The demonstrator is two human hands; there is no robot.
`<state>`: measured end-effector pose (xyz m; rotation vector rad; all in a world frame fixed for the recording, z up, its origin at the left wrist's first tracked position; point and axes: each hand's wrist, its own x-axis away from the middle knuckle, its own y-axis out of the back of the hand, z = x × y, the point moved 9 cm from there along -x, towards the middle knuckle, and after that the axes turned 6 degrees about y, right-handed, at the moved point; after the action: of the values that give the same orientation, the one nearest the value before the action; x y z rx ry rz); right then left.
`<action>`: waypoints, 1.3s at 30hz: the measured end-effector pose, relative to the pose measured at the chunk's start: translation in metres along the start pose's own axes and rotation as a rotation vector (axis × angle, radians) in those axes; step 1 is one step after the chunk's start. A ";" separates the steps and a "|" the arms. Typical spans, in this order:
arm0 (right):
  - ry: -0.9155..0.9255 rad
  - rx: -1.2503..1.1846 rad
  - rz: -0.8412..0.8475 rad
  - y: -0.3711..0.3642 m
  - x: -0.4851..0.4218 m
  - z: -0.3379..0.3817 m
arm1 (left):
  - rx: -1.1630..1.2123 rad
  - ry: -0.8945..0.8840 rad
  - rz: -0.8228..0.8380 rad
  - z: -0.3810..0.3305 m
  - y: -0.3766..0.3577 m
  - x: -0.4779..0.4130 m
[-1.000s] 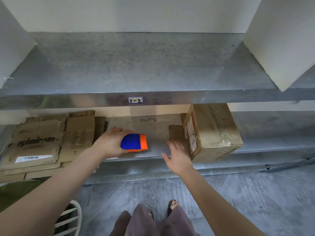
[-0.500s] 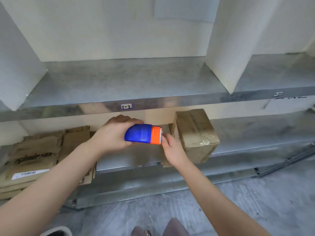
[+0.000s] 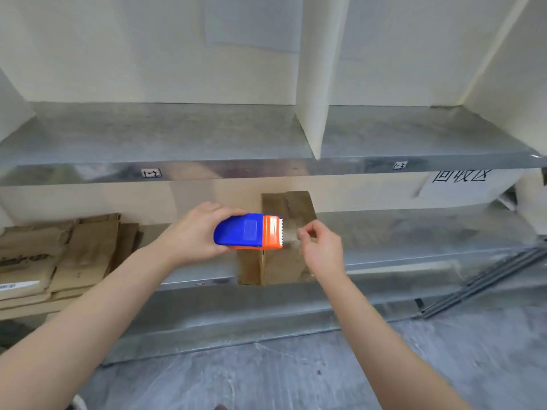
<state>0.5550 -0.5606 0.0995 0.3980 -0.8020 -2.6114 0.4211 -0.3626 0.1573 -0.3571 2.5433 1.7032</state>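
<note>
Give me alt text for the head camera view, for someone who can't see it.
A left hand grips a blue and orange tape dispenser while the right hand pinches what looks like its clear tape end, in front of a cardboard box on a metal shelf. Flattened cardboard lies stacked at left.

A single head-worn wide-angle view faces forward and down, close above left hand (image 3: 192,235), right hand (image 3: 324,251) and shelving (image 3: 177,137).
</note>
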 end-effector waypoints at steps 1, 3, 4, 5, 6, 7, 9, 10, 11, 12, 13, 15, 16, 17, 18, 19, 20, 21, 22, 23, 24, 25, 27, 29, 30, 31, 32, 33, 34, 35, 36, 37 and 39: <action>-0.035 0.016 -0.005 0.013 -0.001 -0.018 | 0.000 0.050 0.008 0.006 -0.004 0.005; -0.078 0.072 0.020 0.035 -0.006 -0.049 | -0.008 0.156 0.020 0.022 -0.008 0.019; -0.092 0.096 0.043 0.043 -0.009 -0.061 | -0.016 0.199 0.025 0.026 -0.009 0.025; -0.102 0.111 0.069 0.047 -0.013 -0.070 | -0.026 0.226 0.023 0.028 -0.011 0.029; -0.113 0.119 0.092 0.048 -0.017 -0.077 | -0.036 0.241 0.021 0.026 -0.013 0.031; -0.125 0.121 0.112 0.048 -0.020 -0.083 | -0.040 0.252 0.019 0.023 -0.016 0.031; -0.154 0.126 0.148 0.045 -0.027 -0.093 | -0.031 0.272 0.014 0.019 -0.022 0.029; -0.168 0.130 0.165 0.044 -0.029 -0.098 | -0.028 0.282 0.017 0.019 -0.024 0.028; -0.183 0.127 0.186 0.043 -0.032 -0.103 | -0.030 0.288 0.021 0.018 -0.026 0.027; -0.199 0.119 0.208 0.041 -0.033 -0.107 | -0.039 0.295 0.031 0.019 -0.028 0.026; -0.217 0.108 0.232 0.038 -0.035 -0.110 | -0.054 0.300 0.043 0.020 -0.030 0.024; -0.242 0.097 0.270 0.031 -0.036 -0.115 | -0.084 0.312 0.074 0.022 -0.036 0.020; -0.253 0.091 0.280 0.028 -0.037 -0.116 | -0.087 0.317 0.083 0.023 -0.037 0.017; -0.270 0.077 0.282 0.025 -0.037 -0.119 | -0.084 0.321 0.086 0.023 -0.038 0.014; -0.288 0.057 0.277 0.023 -0.038 -0.121 | -0.080 0.325 0.088 0.023 -0.038 0.011; -0.306 0.032 0.270 0.022 -0.039 -0.124 | -0.079 0.327 0.095 0.022 -0.038 0.008; -0.325 0.006 0.269 0.020 -0.039 -0.126 | -0.077 0.329 0.107 0.023 -0.038 0.005; -0.343 -0.022 0.272 0.016 -0.039 -0.128 | -0.074 0.332 0.120 0.024 -0.039 0.002; -0.355 -0.048 0.280 0.012 -0.039 -0.129 | -0.067 0.342 0.137 0.026 -0.039 0.000; -0.362 -0.075 0.289 0.006 -0.037 -0.130 | -0.060 0.352 0.152 0.028 -0.039 -0.002; -0.364 -0.107 0.295 0.000 -0.036 -0.129 | -0.059 0.358 0.163 0.030 -0.039 -0.003; -0.375 -0.147 0.302 -0.007 -0.033 -0.128 | -0.063 0.357 0.168 0.031 -0.039 -0.005; -0.410 -0.246 0.305 -0.018 -0.028 -0.127 | -0.076 0.345 0.161 0.031 -0.036 -0.007; -0.465 -0.348 0.301 -0.027 -0.023 -0.130 | -0.082 0.345 0.149 0.032 -0.033 -0.008; -0.487 -0.382 0.297 -0.028 -0.019 -0.131 | -0.082 0.352 0.146 0.034 -0.032 -0.008; -0.470 -0.374 0.276 -0.026 -0.017 -0.132 | -0.082 0.358 0.145 0.034 -0.032 -0.008; -0.393 -0.314 0.230 -0.020 -0.019 -0.130 | -0.082 0.361 0.146 0.033 -0.032 -0.009; -0.289 -0.237 0.177 -0.011 -0.020 -0.125 | -0.084 0.358 0.147 0.031 -0.032 -0.010; -0.181 -0.184 0.131 -0.003 -0.020 -0.117 | -0.088 0.351 0.149 0.029 -0.034 -0.011; -0.080 -0.170 0.118 0.001 -0.018 -0.105 | -0.090 0.347 0.152 0.027 -0.035 -0.013; 0.011 -0.178 0.134 0.002 -0.015 -0.092 | -0.088 0.346 0.155 0.025 -0.036 -0.014; 0.088 -0.168 0.168 0.000 -0.012 -0.081 | -0.084 0.349 0.156 0.024 -0.037 -0.014; 0.174 -0.084 0.236 -0.006 -0.009 -0.064 | -0.079 0.356 0.154 0.025 -0.036 -0.015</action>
<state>0.5847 -0.5828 0.0470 0.4690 -0.6374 -2.3455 0.4420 -0.3507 0.1179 -0.5251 2.8182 1.9556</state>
